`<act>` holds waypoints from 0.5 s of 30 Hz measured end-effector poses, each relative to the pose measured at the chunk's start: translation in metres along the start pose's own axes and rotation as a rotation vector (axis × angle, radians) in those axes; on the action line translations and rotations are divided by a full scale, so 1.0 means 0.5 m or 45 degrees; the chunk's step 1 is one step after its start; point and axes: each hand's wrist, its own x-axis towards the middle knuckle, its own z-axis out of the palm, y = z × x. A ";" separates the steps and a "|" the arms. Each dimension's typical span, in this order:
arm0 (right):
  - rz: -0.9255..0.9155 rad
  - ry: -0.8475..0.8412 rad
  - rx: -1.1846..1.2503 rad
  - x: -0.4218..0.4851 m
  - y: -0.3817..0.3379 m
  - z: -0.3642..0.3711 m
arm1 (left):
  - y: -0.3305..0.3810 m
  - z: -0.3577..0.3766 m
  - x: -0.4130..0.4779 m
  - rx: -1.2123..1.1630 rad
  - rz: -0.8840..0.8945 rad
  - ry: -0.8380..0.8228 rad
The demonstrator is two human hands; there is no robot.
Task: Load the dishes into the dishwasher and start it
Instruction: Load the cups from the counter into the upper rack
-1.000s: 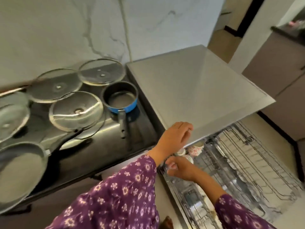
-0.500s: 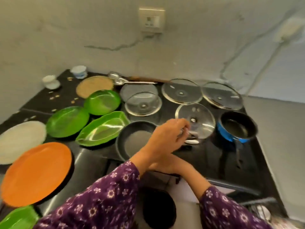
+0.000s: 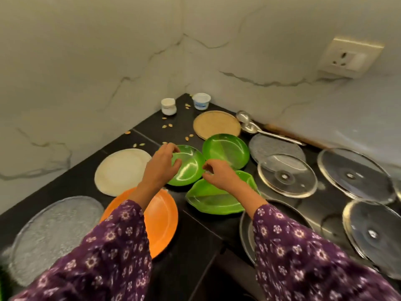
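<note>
both arms reach forward, left hand (image 3: 162, 168) and right hand (image 3: 219, 175) close together, fingers (image 3: 171, 149) curled.

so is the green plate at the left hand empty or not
Empty: the green plate shows only bare, glossy surface, no food.

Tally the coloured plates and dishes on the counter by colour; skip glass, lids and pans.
Green dishes: 3
Orange plate: 1
White plate: 1
Tan plate: 1
Total: 6
Not counted: green sliver at the lower-left edge, unidentifiable.
</note>
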 end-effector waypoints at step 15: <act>0.094 -0.176 -0.570 0.416 0.005 0.040 | -0.223 0.002 0.299 0.043 -0.219 -0.064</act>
